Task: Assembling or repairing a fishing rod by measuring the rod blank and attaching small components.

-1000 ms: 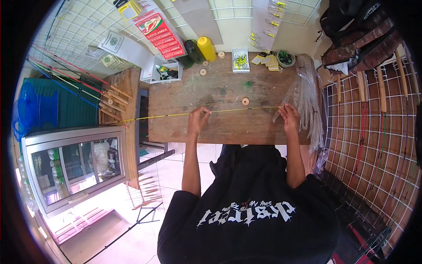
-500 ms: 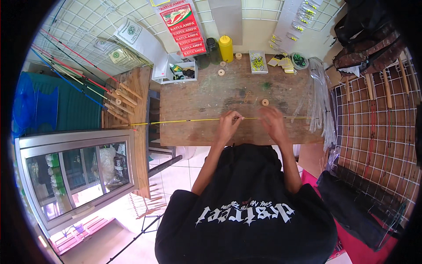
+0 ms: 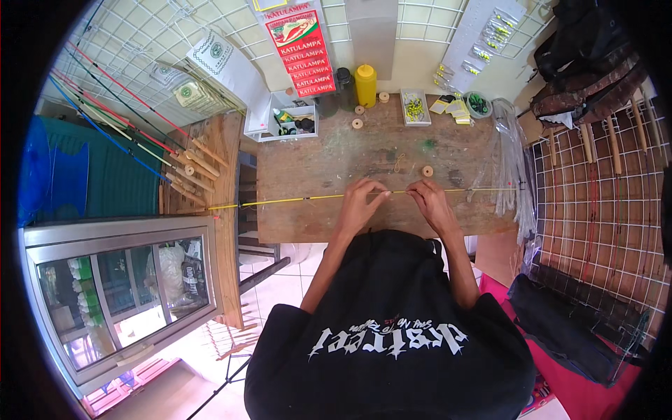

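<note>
A thin yellow fishing rod [image 3: 280,201] with dark bands lies crosswise near the front of the wooden workbench [image 3: 329,157], its thin end toward the right. My left hand [image 3: 362,199] is closed in a pinch at the rod, thumb and forefinger together. Close to its right, my right hand [image 3: 430,201] also pinches at the rod, fingertips a short gap from the left ones. Any fine thread between the fingertips is too small to make out. Just beyond my right hand sits a small round wooden spool [image 3: 428,171], and a tan loop [image 3: 398,164] lies beside it.
Along the back stand a white box [image 3: 304,128] of supplies, a yellow squeeze bottle [image 3: 365,85], a white tray [image 3: 425,115] of small yellow pieces and a round tub [image 3: 479,105]. Clear plastic sleeves [image 3: 509,157] hang at the right edge. More rods [image 3: 143,126] lean at left.
My right hand, blurred before, has moved down and left to the rod, close to the left hand, and its fingers have come together. The view has shifted slightly.
</note>
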`<state>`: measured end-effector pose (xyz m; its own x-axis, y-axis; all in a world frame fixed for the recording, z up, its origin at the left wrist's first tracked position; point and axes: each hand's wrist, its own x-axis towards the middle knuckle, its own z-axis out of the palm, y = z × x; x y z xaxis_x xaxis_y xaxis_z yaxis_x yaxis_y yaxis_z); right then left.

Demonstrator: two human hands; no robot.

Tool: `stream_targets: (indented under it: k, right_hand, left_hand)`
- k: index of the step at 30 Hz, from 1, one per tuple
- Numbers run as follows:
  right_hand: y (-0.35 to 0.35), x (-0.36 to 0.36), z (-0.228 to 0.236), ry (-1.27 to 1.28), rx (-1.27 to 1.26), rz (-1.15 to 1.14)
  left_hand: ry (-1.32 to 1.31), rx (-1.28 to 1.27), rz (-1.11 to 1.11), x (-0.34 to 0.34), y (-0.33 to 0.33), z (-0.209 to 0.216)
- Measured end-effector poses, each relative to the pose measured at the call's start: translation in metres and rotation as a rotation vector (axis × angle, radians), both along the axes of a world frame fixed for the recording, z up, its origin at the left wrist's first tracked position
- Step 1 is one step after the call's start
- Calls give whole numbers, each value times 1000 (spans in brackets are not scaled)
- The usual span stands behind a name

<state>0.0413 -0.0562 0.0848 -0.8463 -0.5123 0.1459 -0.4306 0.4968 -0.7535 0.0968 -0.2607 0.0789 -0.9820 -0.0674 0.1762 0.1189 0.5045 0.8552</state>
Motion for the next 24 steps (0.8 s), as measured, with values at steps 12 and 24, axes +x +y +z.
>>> stream_targets:
  k: [12,24]
  right_hand:
    - [16,-25,30,235,69,-6]
    - [27,-35,37,266,137,-56]
  left_hand:
    - [-186,26,97,23,-107,19]
    - [-201,45,85,23,-137,-1]
